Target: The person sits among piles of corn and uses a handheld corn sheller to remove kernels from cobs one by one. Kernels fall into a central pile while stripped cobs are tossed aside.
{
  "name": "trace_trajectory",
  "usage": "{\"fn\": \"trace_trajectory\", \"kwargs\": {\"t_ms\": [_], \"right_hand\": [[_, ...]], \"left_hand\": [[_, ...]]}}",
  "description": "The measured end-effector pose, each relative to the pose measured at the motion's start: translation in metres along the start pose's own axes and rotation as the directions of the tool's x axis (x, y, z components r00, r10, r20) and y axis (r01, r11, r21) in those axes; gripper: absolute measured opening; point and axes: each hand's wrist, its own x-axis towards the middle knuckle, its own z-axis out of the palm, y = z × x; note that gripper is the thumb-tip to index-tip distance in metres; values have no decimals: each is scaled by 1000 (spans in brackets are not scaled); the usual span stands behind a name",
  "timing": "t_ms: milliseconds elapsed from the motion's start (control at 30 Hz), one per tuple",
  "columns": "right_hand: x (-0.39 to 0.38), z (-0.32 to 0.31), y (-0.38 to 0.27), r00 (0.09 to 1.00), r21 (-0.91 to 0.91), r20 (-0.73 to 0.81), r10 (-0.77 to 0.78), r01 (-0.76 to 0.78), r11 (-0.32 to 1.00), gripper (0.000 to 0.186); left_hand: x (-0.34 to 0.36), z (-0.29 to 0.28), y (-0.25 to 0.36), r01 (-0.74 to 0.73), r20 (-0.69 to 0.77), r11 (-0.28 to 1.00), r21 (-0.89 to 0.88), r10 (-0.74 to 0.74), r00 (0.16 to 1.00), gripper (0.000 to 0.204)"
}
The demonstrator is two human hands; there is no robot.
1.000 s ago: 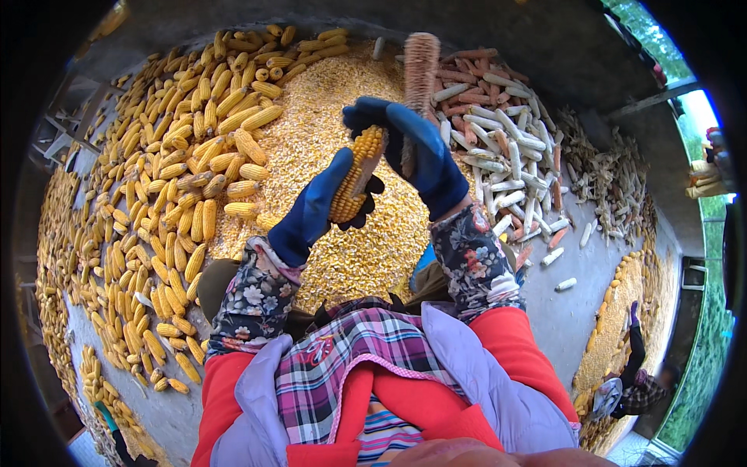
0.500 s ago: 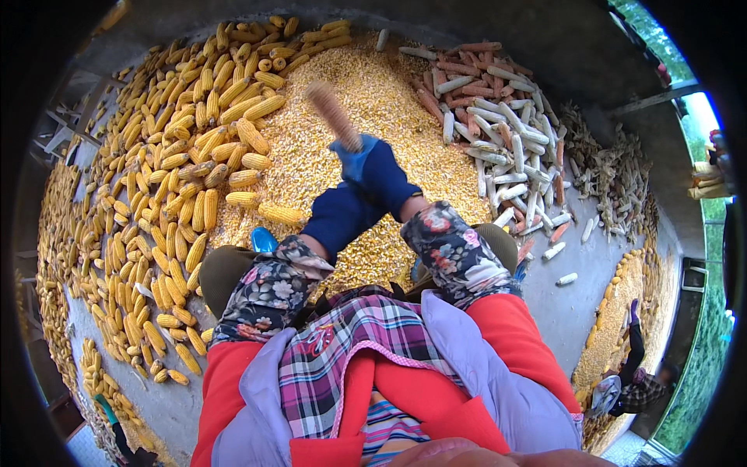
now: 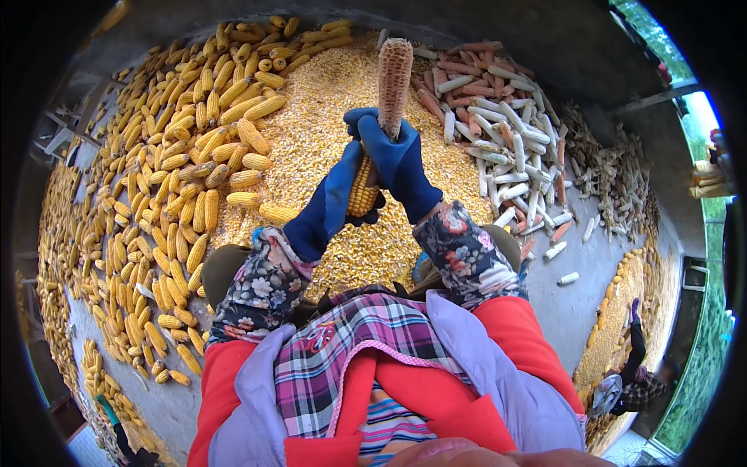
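In blue work gloves, both my hands meet in front of me above a heap of loose yellow corn kernels [image 3: 319, 89]. My left hand [image 3: 336, 191] is closed round an ear of corn [image 3: 362, 191] whose yellow kernels show between the hands. A bare reddish corncob [image 3: 394, 82] stands nearly upright in the grip of my right hand [image 3: 403, 162], its upper part sticking out above the glove. The cob's lower end is hidden behind the fingers, close against the ear. I cannot tell how far they touch.
Whole ears of corn [image 3: 175, 159] lie piled all along the left. Stripped white and reddish cobs [image 3: 513, 136] form a heap at the far right, with dry husks [image 3: 611, 175] beyond. Another person [image 3: 646, 389] is at the lower right beside more kernels.
The hands have come up and apart from their crossed position. The cob has swung from leaning left to nearly upright, and the ear in my left hand now shows.
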Motion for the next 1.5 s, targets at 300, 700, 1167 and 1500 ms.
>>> {"fn": "trace_trajectory", "kwargs": {"t_ms": [300, 700, 1167, 1500], "right_hand": [[32, -41, -6, 908, 358, 187, 375, -419, 835, 59], [10, -4, -1, 969, 72, -74, 235, -230, 971, 29], [14, -35, -37, 972, 330, 161, 169, -214, 919, 42], [3, -4, -10, 970, -300, 73, -233, 244, 922, 25]], "left_hand": [[6, -1, -12, -113, -191, 531, 840, 484, 854, 57], [20, -14, -8, -158, -22, 177, 971, 729, 684, 48], [0, -8, 12, -109, 86, 994, 31, 106, 991, 69], [3, 1, -7, -190, 45, 981, -32, 191, 981, 52]]}}
